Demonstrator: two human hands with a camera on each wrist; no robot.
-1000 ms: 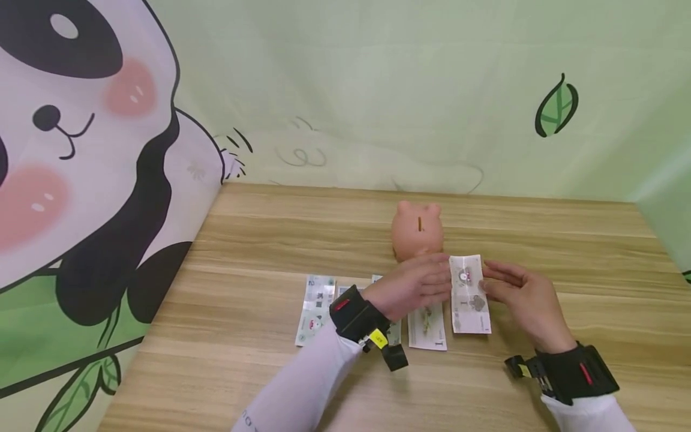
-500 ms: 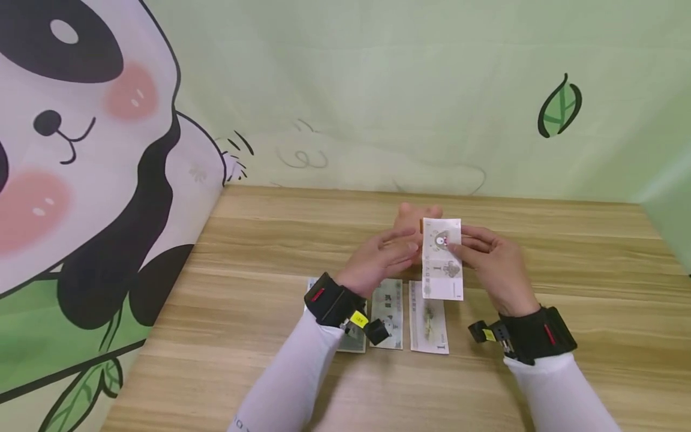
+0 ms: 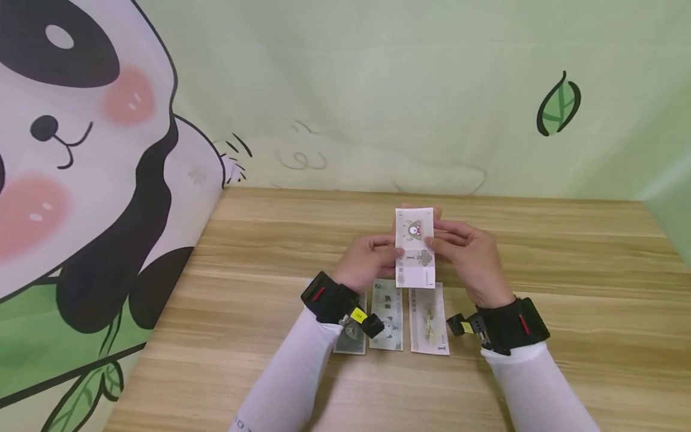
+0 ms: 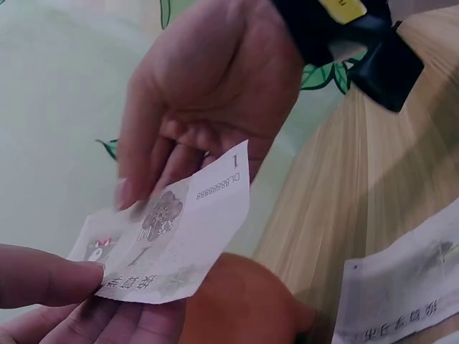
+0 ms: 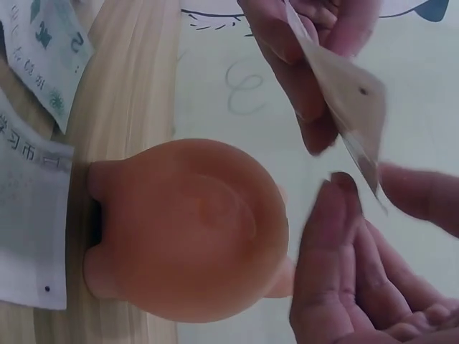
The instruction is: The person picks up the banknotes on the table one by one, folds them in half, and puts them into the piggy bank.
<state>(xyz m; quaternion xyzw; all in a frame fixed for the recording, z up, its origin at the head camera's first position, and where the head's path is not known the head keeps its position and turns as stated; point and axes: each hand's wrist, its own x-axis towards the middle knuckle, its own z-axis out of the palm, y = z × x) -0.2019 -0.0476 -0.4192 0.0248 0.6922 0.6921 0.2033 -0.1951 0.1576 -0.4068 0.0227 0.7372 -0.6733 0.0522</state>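
A play banknote, pale with a small cartoon figure and a "1", is held up over the table between both hands. My right hand pinches its right edge, thumb in front and fingers behind. At the opposite edge my left hand pinches it likewise; the left wrist view shows this thumb beside the printed flower. Behind the note stands an orange-pink piggy bank, mostly hidden in the head view but plain in the right wrist view. Its coin slot is covered by the note in the head view.
On the wooden table lie more play notes in a row: a pale one, a greenish "2" note, and a darker one partly under the left wrist. A fabric backdrop with a panda borders the table.
The right hand has lifted the rightmost banknote off the table and carried it left, in front of the piggy bank. The left hand has drawn back left and now grips the note's left edge.
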